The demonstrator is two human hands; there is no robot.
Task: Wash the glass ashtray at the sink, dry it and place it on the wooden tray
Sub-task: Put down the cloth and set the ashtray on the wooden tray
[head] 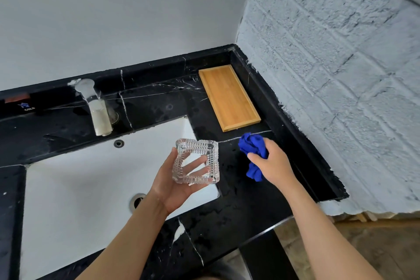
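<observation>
The left hand (179,179) is spread wide, palm up, cradling the glass ashtray (196,161) from underneath, with the thumb pressed against its left side and the fingers showing through the clear bottom. The ashtray is square with thick ribbed walls, and it is held in the air over the right end of the white sink (91,188), tilted toward the camera. The right hand (272,161) is clenched around a bunched blue cloth (253,154), which sticks out above and below the fist; the cloth looks soft and crumpled. That hand is just to the right of the ashtray, over the black desk (159,98), not touching the glass.

The desk is dark polished stone with thin white veins and a raised edge along the wall. On its far right part lies the wooden tray (229,98), a pale, shallow rectangle with a low rim, well apart from the ashtray. A silvery tap (97,111) stands at the far side of the sink. The wall on the right is rough white brick (341,75).

The near left part of the sink is cut off by the frame edge, and the drain (136,201) is partly hidden behind the left wrist
</observation>
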